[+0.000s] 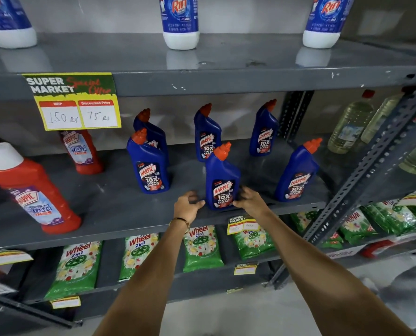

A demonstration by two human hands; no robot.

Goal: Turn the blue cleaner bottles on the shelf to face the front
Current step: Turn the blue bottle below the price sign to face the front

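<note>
Now our left hand point(188, 202) and right hand point(248, 198), fingers loosely spread, flank the front-center blue Harpic bottle point(222, 177) between them, label facing us; actual grip unclear.

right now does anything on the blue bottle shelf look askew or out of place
Mostly tidy. The rear-left blue bottle sits right behind the front-left bottle, its label mostly hidden, while the other blue bottles show theirs. No spills or damage visible.

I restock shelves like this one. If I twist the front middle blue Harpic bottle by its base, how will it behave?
The blue bottle is probably rigid plastic, so it should turn without buckling. Its tall body and offset angled neck suggest it may tip. The glossy shelf likely lets it slide.
</note>
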